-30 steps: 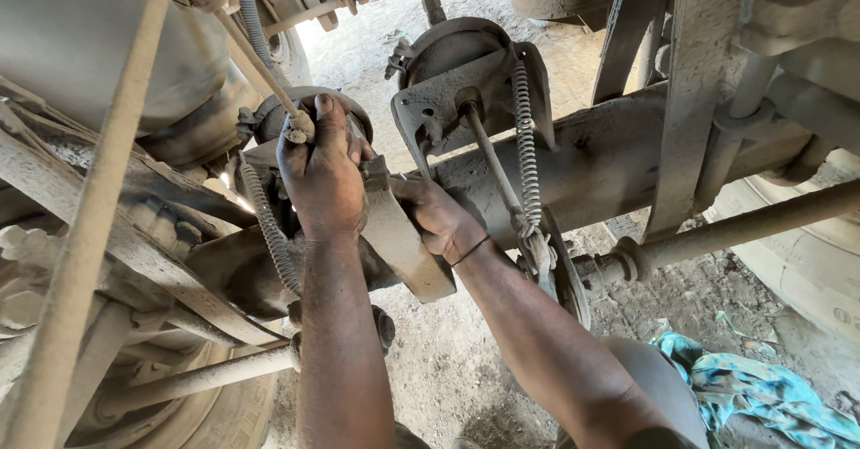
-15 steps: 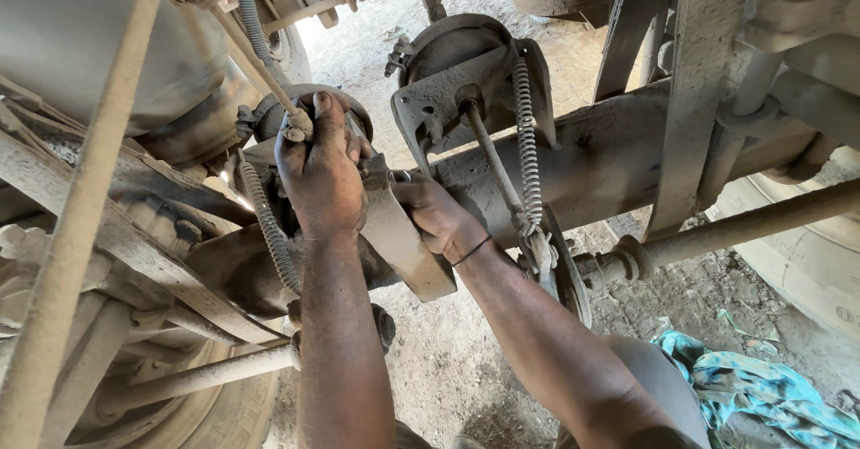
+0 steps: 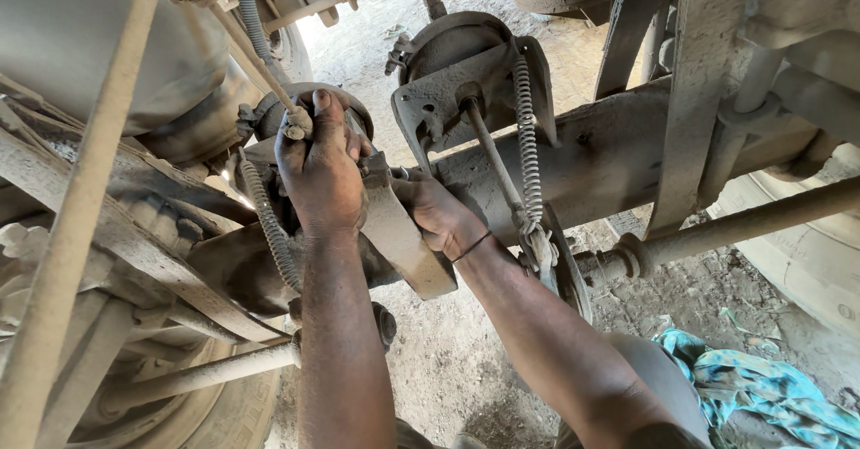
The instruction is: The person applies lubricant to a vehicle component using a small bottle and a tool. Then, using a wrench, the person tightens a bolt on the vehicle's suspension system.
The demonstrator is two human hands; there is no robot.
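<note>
The left hand (image 3: 318, 176) is seen raised against a round, dust-caked brake chamber (image 3: 269, 113) under the vehicle, its fingers (image 3: 327, 113) curled and pressed together over the front of the chamber, with the thumb laid upward along it. A flat metal lever arm (image 3: 403, 239), angled down to the right, is touched by the heel of that hand at its upper end. The right hand (image 3: 439, 212) is tucked behind the same lever arm, just beside the axle beam (image 3: 609, 149); its fingers are hidden by the lever, so whether they are clamped on something or merely resting cannot be told, though a grip on the lever's back seems likely. A thin dark band is worn at the right wrist.

A coil spring (image 3: 269, 225) is hung down just left of the left forearm. To the right, a second brake chamber (image 3: 457, 46) is mounted on a bracket above the axle beam, with a push rod (image 3: 493, 158) and a second coil spring (image 3: 528, 145) running down from it side by side. A long rod (image 3: 743, 221) is stretched across the right side, and a crumpled turquoise cloth (image 3: 761, 391) is left on the dirt ground (image 3: 466, 359), well apart from both hands.
</note>
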